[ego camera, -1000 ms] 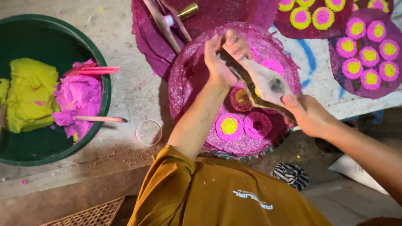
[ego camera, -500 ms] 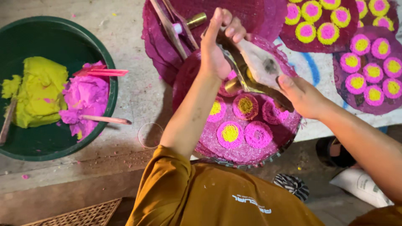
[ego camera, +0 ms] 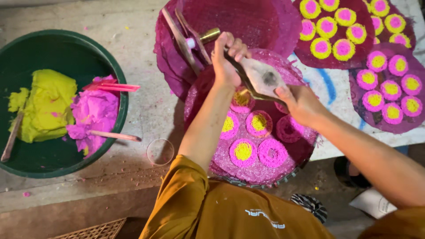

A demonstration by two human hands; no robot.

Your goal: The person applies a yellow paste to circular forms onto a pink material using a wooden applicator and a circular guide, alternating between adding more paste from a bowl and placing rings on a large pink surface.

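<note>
The flat, leaf-shaped wooden scraper (ego camera: 262, 79), pale brown with a dark smudge near its middle, is held tilted over the far edge of the round pink mat (ego camera: 261, 168). The left hand (ego camera: 226, 62) closes its fingers around the scraper's far end, and the right hand (ego camera: 297, 102) pinches the near end between thumb and fingertips. The mat lies on the grey concrete worktop (ego camera: 141, 110), just in front of the person's orange shirt (ego camera: 230, 212), and carries small round pink rings, several filled with yellow in the middle. One filled ring (ego camera: 241, 98) sits directly under the scraper's lower edge.

Compared with half a second ago, both hands and the scraper sit lower and closer in the view, and more of the mat's rings show below them. A second ago the scraper was angled further to the right, over the mat's middle.

To the left, a dark green round basin (ego camera: 116, 88) holds a lump of yellow paste (ego camera: 46, 104) and a lump of pink paste (ego camera: 95, 113), with pink sticks (ego camera: 113, 86) lying across. A small clear ring (ego camera: 160, 152) rests on the worktop between basin and mat. Further purple mats (ego camera: 341, 59) with finished pink-and-yellow rounds lie beyond on the right.
</note>
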